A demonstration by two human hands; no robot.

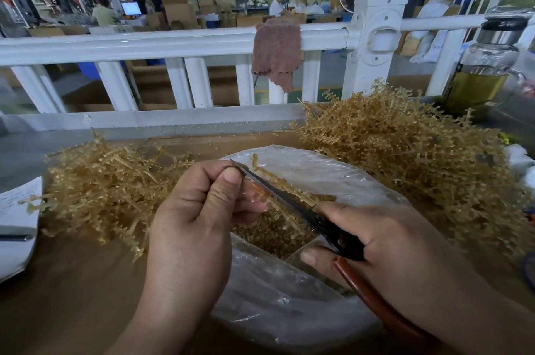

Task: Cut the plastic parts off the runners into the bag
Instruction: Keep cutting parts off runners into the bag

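Left hand in a pinch on runner, right hand around scissors, over bag mouth between piles.

Bag between left heap, right heap; railing behind

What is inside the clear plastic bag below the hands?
Small amber cut parts heaped in the mouth of the plastic bag. The left hand with a runner, the right hand with scissors and cloudy film hide the rest; its fill level cannot be told.
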